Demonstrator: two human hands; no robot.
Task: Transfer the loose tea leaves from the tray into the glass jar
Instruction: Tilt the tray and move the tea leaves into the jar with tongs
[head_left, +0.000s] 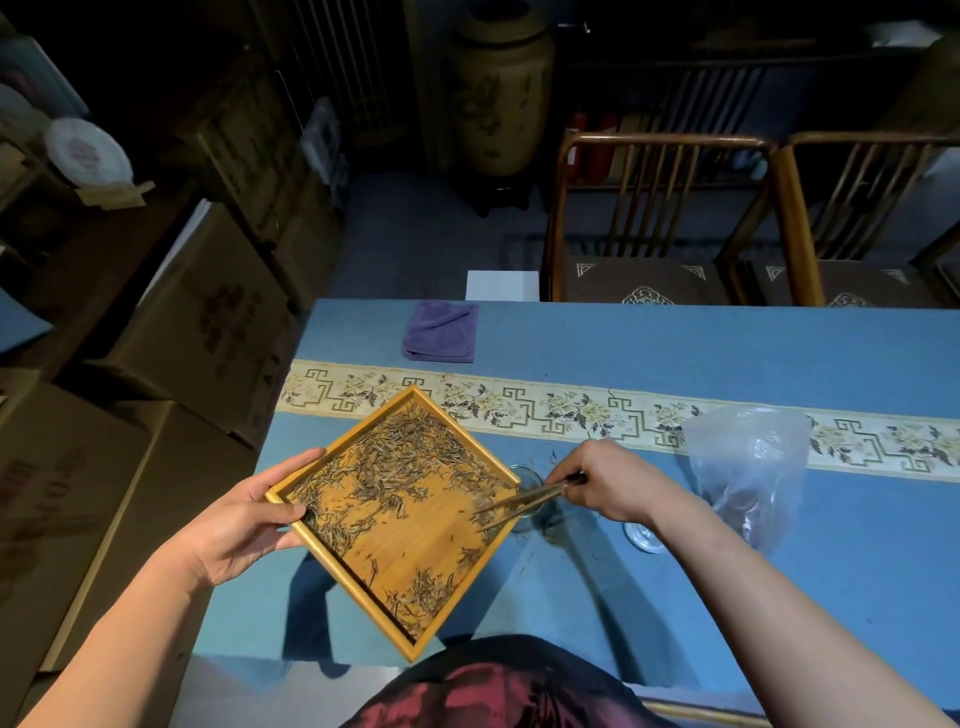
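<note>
A square wooden tray (415, 525) is held above the table, turned like a diamond, with dry tea leaves (395, 462) scattered over it. My left hand (244, 519) grips its left corner. My right hand (608, 483) holds wooden tongs (524, 501) whose tips rest on the tray's right corner among the leaves. Under that corner stands the glass jar (532, 486), mostly hidden by the tray and tongs. A few leaves lie on the cloth near the jar.
A blue table cloth (675, 343) with a patterned band covers the table. A crumpled clear plastic bag (748, 467) and a glass lid (644, 538) lie to the right. A folded purple towel (441, 332) sits at the back. Cardboard boxes stand to the left, chairs behind.
</note>
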